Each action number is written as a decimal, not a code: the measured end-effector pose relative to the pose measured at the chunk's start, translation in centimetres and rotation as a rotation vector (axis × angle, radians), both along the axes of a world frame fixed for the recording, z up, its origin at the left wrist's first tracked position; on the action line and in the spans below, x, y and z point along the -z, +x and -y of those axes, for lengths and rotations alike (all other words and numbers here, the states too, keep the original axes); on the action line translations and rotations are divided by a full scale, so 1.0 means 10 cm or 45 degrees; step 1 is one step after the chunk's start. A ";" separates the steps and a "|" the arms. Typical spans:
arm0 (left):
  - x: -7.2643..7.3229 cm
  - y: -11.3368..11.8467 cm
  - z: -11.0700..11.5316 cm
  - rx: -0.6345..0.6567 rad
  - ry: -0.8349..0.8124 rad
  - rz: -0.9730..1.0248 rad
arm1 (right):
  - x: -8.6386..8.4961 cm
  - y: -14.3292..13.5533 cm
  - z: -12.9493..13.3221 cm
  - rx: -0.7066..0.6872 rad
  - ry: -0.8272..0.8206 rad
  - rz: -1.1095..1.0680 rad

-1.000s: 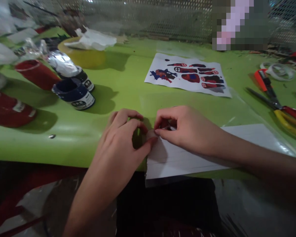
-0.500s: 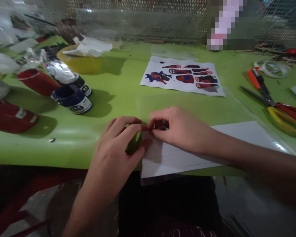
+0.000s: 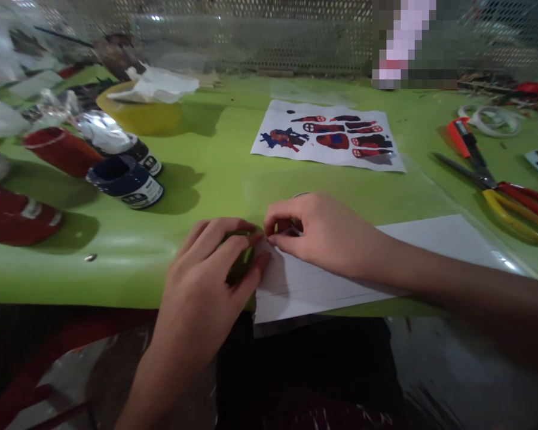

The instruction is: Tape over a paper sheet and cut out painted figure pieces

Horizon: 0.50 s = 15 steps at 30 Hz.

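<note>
A white sheet with faint lines (image 3: 314, 292) lies at the front edge of the green table, partly over the edge. My left hand (image 3: 215, 257) is at its left corner, fingers curved and fingertips drawn together near the paper's edge. My right hand (image 3: 318, 233) rests over the sheet's upper left part, its thumb and forefinger pinched close to the left fingertips. What lies between the fingertips is too small to make out. Behind the hands sits a printed sheet of red and blue cut-out shapes (image 3: 329, 136).
Scissors with red and yellow handles (image 3: 511, 203), an orange cutter (image 3: 468, 143) and tape rolls (image 3: 493, 121) lie right. On the left stand a blue paint jar (image 3: 128, 182), a red jar (image 3: 15, 215) and a yellow bowl (image 3: 138, 113). The green table (image 3: 215, 173) reaches a mesh panel.
The view has shifted slightly. My left fingertips have drawn a little closer together at the paper's corner, while the right hand keeps nearly the same pinch.
</note>
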<state>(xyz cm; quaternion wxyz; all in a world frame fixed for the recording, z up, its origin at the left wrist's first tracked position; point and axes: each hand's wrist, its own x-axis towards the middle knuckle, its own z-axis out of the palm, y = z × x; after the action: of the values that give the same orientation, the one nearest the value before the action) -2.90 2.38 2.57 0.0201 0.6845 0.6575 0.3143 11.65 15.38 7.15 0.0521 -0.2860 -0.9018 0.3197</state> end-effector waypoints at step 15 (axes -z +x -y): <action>0.01 0.00 0.00 -0.005 0.025 0.026 | 0.04 0.03 -0.03 -0.020 -0.042 -0.041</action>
<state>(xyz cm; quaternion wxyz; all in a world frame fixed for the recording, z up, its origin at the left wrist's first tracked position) -2.90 2.41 2.46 0.0197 0.6802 0.6554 0.3277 11.92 15.67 6.78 0.0593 -0.2745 -0.8977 0.3396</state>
